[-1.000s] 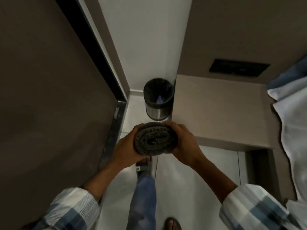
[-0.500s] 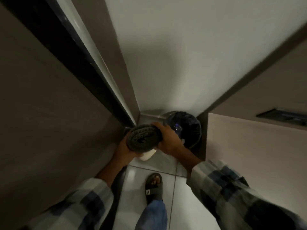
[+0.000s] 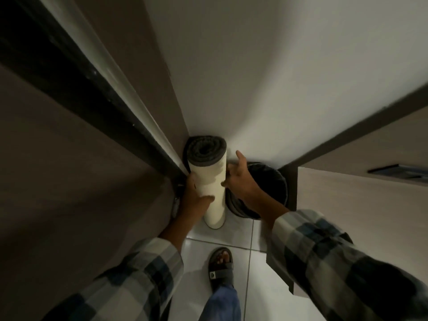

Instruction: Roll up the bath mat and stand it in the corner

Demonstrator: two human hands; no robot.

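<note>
The rolled bath mat stands upright on the tiled floor, its cream backing outward and its dark grey pile showing as a spiral at the top end. It leans into the corner where the door frame meets the white wall. My left hand wraps around the roll's lower left side, fingers on the cream backing. My right hand is just right of the roll, fingers spread, thumb near or barely touching its side.
A dark round bin sits right of the roll, against the white wall. A beige cabinet fills the right. The dark door frame runs along the left. My sandalled foot stands on the white tiles.
The roll went from being carried in both hands to standing on end in the corner. My right hand has come off it and opened; the left still holds its side.
</note>
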